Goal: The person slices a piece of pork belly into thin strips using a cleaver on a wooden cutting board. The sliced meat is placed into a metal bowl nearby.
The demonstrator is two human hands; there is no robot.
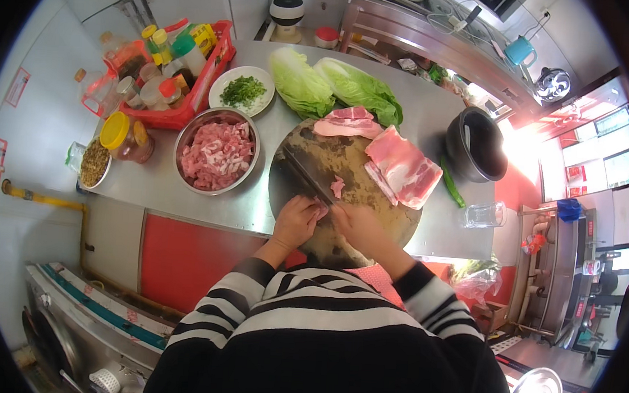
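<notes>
A round wooden chopping board (pixel 386 220) lies in front of me at the table's edge. My right hand (pixel 361 229) grips the handle of a kitchen knife (pixel 306 177), its dark blade pointing away to the upper left. Close beside the blade, my left hand (pixel 293 223) holds down a piece of raw meat (pixel 322 210) with bent fingers; the fingers partly cover it. A small meat scrap (pixel 337 187) rests right of the knife. Farther back on the board are a large slab of raw pork (pixel 407 167) and a smaller pork piece (pixel 347 123).
Left of the board stands a steel bowl (pixel 256 158) of cut meat (pixel 217 153). Behind are a plate (pixel 216 99) of chopped greens, two cabbages (pixel 302 85) and a red basket (pixel 205 90) of seasonings. A black pot (pixel 457 151), green chili (pixel 451 183) and glass (pixel 483 215) stand right.
</notes>
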